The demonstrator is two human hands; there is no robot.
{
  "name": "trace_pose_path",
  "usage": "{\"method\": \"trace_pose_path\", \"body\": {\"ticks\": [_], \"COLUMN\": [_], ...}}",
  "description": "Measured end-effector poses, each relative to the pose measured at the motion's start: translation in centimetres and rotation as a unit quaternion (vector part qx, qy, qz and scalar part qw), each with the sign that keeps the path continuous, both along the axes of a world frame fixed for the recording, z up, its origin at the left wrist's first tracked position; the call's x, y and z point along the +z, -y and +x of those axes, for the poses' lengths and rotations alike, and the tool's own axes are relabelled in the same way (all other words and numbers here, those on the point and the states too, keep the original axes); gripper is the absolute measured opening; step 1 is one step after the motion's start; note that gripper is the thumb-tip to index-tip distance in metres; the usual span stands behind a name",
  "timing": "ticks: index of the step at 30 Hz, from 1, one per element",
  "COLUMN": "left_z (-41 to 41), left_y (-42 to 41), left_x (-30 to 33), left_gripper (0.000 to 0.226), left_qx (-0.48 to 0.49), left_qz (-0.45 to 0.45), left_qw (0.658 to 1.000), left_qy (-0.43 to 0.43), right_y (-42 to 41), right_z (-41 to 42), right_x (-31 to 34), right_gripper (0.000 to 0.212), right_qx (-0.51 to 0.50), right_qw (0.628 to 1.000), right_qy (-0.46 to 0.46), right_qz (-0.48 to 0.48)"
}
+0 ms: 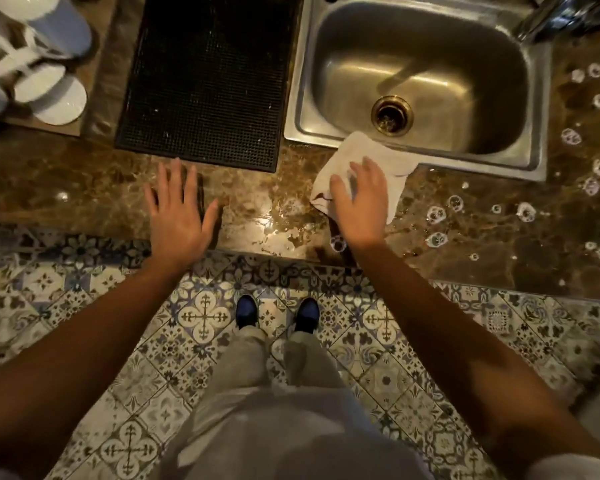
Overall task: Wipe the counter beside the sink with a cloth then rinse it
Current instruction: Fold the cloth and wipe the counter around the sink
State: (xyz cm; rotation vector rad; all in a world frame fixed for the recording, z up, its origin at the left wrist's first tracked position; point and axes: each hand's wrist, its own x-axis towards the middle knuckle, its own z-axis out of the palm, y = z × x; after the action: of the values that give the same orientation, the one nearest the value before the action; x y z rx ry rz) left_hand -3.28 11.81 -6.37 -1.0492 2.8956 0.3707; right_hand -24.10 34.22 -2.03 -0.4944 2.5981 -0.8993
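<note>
A white cloth (pixel 385 161) lies flat on the brown marble counter (pixel 84 188), its far corner over the front rim of the steel sink (pixel 326 98). My right hand (pixel 359 199) presses flat on the cloth with fingers spread. My left hand (pixel 177 209) hovers or rests open on the bare counter to the left, near the front edge, holding nothing. A wet patch (pixel 274 216) shines on the counter between the two hands. Soap foam blobs (pixel 437 214) dot the counter right of the cloth.
A black rubber drying mat (pixel 208 77) lies left of the sink. White and blue cups (pixel 49 64) stand at the far left. The faucet (pixel 561 19) shows at the top right. Patterned floor tiles and my shoes (pixel 246 310) are below the counter edge.
</note>
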Motion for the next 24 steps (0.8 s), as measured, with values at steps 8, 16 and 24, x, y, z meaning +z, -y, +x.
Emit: {"method": "trace_pose_path", "body": {"ticks": [8,16,24], "left_z": [-0.8,-1.2,-0.8], "left_y": [-1.3,-0.9,-0.7], "left_x": [-1.4,-1.2,-2.6], "left_gripper": [0.09,0.096,0.087], "left_qx": [-0.04,-0.058,-0.054], "left_qz": [-0.013,-0.033,-0.041], "left_qw": [0.997,0.993,0.996], "left_qy": [0.065,0.092,0.06], "right_y": [2.5,3.9,8.7], "right_z": [-1.9,-0.9,5.0], "right_x": [-3.3,-4.8,-5.6], "right_gripper": [0.065,0.065,0.061], "right_qx": [-0.019,-0.02,0.066], "right_qw": [0.976,0.967,0.963], "right_qy": [-0.128,-0.144,-0.182], "right_qz": [0.176,0.207,0.186]}}
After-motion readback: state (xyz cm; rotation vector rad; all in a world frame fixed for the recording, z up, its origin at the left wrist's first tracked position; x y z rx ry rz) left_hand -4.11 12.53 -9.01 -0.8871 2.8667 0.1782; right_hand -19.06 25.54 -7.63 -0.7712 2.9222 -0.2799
